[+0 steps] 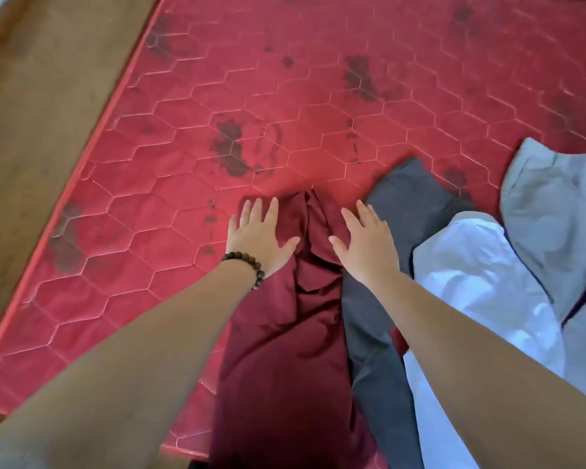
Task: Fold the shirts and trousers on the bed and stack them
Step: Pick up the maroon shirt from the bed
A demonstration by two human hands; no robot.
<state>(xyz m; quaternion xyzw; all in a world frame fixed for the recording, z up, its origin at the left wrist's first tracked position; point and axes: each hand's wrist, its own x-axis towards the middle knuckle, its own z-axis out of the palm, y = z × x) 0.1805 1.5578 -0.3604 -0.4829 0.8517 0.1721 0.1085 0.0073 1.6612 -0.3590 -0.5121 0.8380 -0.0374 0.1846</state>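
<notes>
Dark red trousers [285, 333] lie lengthwise on the red mattress [285, 113], reaching from the near edge toward the middle. My left hand [257, 236], with a bead bracelet on the wrist, presses flat on their far left end. My right hand [366, 242] lies flat on the far right end, fingers straight. A dark grey garment [410, 204] lies right beside the trousers, partly under my right forearm. A white garment [471, 282] and a light grey garment [555, 211] lie crumpled further right.
The mattress has a quilted hexagon pattern and several dark stains. A brown wooden bed frame [48, 96] runs along its left side. The mattress's near left corner is at the lower left.
</notes>
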